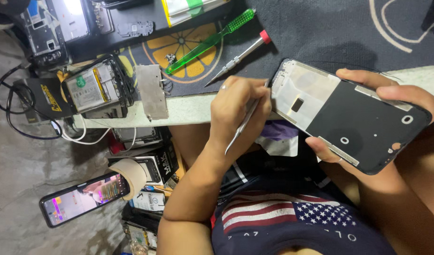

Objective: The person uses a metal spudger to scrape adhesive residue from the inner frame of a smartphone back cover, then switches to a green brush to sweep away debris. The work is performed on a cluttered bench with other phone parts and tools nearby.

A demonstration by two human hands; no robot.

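— What are the fingers doing?

— The left hand (238, 111) is pinched around a thin metal tool (247, 120), held like a pen, its tip touching the upper edge of a phone frame (349, 120). The right hand (391, 101) grips that frame: the thumb lies along its lower edge, the other fingers curl over the far edge.

— Where is the frame?

— Held in the air above the person's lap, just off the near edge of the workbench (193, 111), inner side facing up; one end is silvery, the rest black.

— And further out?

— On the dark mat (321, 33) lie a green plastic pry tool (210, 41) and a small screwdriver with a red cap (238, 57), near each other. To the left, a small metal plate (151, 92) and beside it an opened phone with its battery showing (96, 89), cables around it. Lower down, on the floor, a phone with a lit screen (82, 198) rests beside some small boxes (153, 165).
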